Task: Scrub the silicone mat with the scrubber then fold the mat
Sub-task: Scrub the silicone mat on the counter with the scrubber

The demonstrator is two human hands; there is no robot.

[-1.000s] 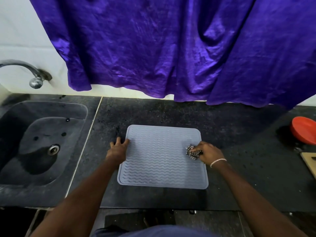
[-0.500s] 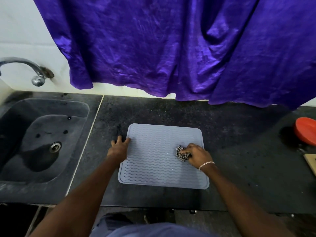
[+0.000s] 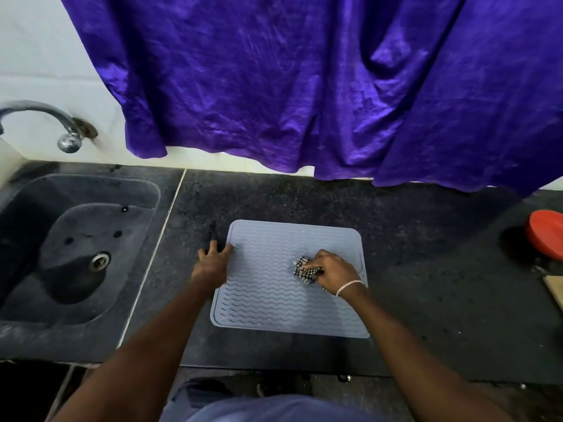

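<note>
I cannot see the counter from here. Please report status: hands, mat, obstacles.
Left hand flat on mat edge. Right hand gripping scrubber on mat. Mat flat, unfolded. Nothing blocking.

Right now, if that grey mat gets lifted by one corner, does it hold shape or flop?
Probably flops: the silicone mat lies thin and flat on the counter. It may slide when scrubbed, since the left hand pins its edge while the right hand works the scrubber. Likely light, and folds easily.
</note>
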